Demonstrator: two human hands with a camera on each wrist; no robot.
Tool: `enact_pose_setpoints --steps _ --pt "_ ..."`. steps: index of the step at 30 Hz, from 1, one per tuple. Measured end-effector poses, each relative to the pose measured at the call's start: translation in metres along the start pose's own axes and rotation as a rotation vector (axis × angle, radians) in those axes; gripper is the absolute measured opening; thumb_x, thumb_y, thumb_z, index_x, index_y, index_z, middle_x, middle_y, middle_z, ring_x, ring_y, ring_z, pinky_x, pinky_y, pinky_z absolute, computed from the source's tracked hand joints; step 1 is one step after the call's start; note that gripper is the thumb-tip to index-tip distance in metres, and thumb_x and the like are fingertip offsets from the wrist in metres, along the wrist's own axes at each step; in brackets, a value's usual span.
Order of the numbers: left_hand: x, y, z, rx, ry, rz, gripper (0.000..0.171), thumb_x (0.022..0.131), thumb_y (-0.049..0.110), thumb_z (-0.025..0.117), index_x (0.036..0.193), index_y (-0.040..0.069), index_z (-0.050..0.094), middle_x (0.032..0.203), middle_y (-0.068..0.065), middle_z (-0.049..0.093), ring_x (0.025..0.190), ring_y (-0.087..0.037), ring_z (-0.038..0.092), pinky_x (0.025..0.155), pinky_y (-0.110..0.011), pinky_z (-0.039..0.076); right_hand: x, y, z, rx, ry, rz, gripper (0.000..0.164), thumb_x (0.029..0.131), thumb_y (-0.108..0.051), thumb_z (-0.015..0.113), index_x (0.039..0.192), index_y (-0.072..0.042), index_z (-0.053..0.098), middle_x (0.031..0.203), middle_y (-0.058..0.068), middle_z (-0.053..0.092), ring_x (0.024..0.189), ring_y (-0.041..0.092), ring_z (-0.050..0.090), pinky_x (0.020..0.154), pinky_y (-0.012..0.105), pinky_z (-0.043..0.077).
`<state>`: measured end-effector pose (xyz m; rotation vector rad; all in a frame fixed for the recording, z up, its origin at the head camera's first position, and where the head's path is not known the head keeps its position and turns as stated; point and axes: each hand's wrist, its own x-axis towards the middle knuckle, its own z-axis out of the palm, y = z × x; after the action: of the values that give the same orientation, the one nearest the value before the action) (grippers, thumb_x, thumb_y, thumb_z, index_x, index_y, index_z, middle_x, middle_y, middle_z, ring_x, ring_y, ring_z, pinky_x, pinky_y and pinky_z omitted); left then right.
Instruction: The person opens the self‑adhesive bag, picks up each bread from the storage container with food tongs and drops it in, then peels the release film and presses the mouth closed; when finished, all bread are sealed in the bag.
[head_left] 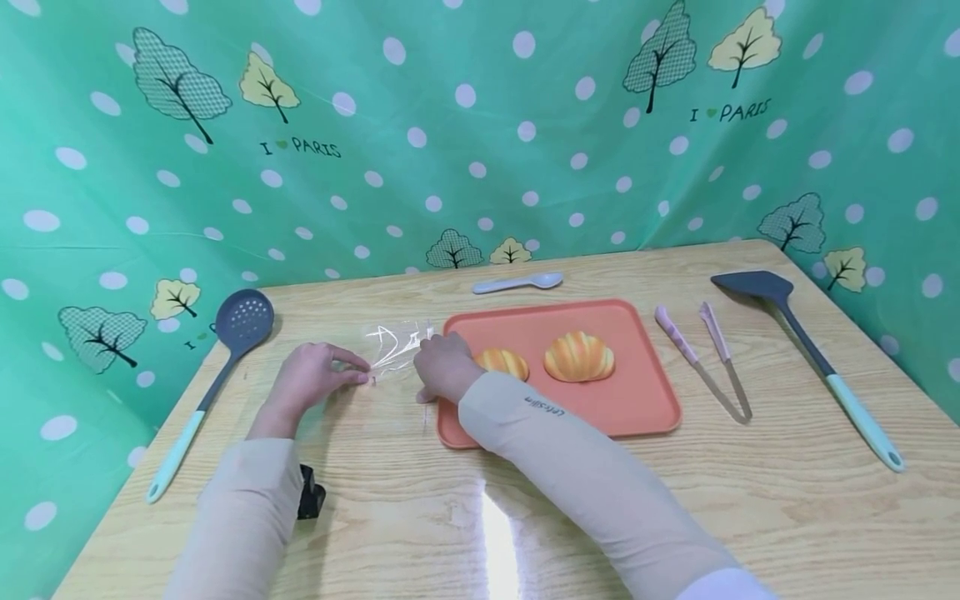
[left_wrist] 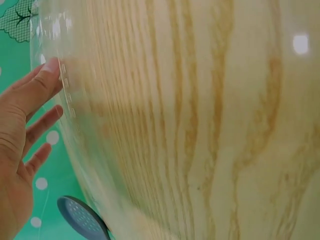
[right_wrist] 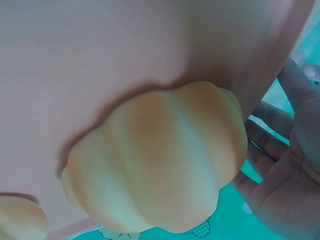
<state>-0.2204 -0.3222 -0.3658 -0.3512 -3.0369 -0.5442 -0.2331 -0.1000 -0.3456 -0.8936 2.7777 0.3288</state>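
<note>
A thin, clear plastic bag [head_left: 397,346] lies on the table between the two hands, its glare and edges showing in the head view. My left hand [head_left: 318,379] pinches the bag's left edge between thumb and fingertips. Over the left rim of a pink tray [head_left: 555,408] reaches my right hand [head_left: 446,367], beside the bag's right edge, with thumb and fingers spread apart. Its fingertips are partly hidden behind the tray's edge in the right wrist view. On the tray sit two bread rolls; the left roll [head_left: 504,362] is partly covered by the right arm, the right roll [head_left: 579,357] is fully visible.
A slotted skimmer [head_left: 244,321] lies at the left edge. Behind the tray is a pale spoon [head_left: 517,283]. Tongs [head_left: 712,367] and a dark spatula [head_left: 810,342] lie at the right. A small black object [head_left: 310,493] shows beside the left sleeve. A green curtain [head_left: 480,125] hangs behind.
</note>
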Motion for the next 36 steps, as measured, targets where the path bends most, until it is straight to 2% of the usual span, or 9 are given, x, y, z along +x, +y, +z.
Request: enact_pose_setpoints --steps 8,15,21,24,27,30,36 --pt "-0.003 -0.003 -0.008 -0.061 -0.012 -0.019 0.016 0.092 0.021 0.077 0.103 0.012 0.082 0.114 -0.020 0.073 0.114 -0.045 0.064 0.101 -0.060 0.046 0.000 -0.001 -0.001 -0.010 0.001 -0.001 0.052 0.091 -0.056 0.070 0.130 -0.021 0.069 0.128 -0.003 0.063 0.118 0.014 0.056 0.095 0.029 0.046" --pt "-0.004 -0.007 -0.014 -0.053 -0.004 0.002 0.020 0.094 0.023 0.075 0.108 0.010 0.081 0.113 -0.018 0.073 0.114 -0.044 0.064 0.100 -0.060 0.047 0.000 -0.001 -0.001 -0.026 -0.007 0.000 0.053 0.092 -0.057 0.068 0.132 -0.021 0.069 0.132 -0.003 0.062 0.119 0.014 0.056 0.096 0.029 0.046" --pt "-0.006 -0.005 -0.021 -0.048 0.034 0.012 0.023 0.095 0.025 0.074 0.110 0.008 0.080 0.113 -0.021 0.072 0.113 -0.046 0.064 0.098 -0.061 0.048 0.000 -0.001 -0.002 -0.027 -0.019 0.000 0.053 0.093 -0.057 0.067 0.132 -0.021 0.068 0.132 -0.003 0.061 0.118 0.014 0.056 0.095 0.029 0.046" --pt "-0.007 -0.004 -0.025 -0.054 0.048 0.009 0.022 0.096 0.023 0.074 0.110 0.008 0.080 0.112 -0.021 0.073 0.109 -0.044 0.066 0.093 -0.060 0.050 0.000 -0.001 -0.002 -0.034 -0.016 -0.002 0.052 0.092 -0.058 0.068 0.129 -0.021 0.070 0.129 -0.003 0.062 0.117 0.013 0.056 0.094 0.029 0.047" --pt "-0.008 -0.003 -0.029 -0.053 0.069 0.005 0.021 0.095 0.023 0.074 0.108 0.008 0.081 0.110 -0.020 0.074 0.088 -0.034 0.069 0.079 -0.049 0.053 0.000 -0.001 -0.001 -0.037 -0.020 -0.003 0.052 0.092 -0.058 0.067 0.130 -0.022 0.070 0.132 -0.003 0.061 0.118 0.014 0.055 0.095 0.029 0.046" --pt "-0.009 -0.003 -0.032 -0.052 0.108 0.003 0.020 0.095 0.024 0.075 0.106 0.009 0.081 0.107 -0.019 0.075 0.082 -0.029 0.066 0.074 -0.046 0.051 0.001 -0.001 -0.002 -0.034 -0.024 -0.002 0.052 0.093 -0.058 0.067 0.131 -0.022 0.069 0.135 -0.003 0.060 0.120 0.014 0.055 0.096 0.029 0.046" --pt "-0.009 0.001 -0.037 -0.064 0.172 0.025 0.018 0.094 0.022 0.076 0.103 0.008 0.082 0.101 -0.016 0.076 0.095 -0.036 0.071 0.088 -0.058 0.052 0.000 -0.002 -0.002 -0.043 -0.019 -0.005 0.052 0.093 -0.057 0.067 0.131 -0.022 0.069 0.130 -0.004 0.061 0.117 0.013 0.056 0.094 0.028 0.046"
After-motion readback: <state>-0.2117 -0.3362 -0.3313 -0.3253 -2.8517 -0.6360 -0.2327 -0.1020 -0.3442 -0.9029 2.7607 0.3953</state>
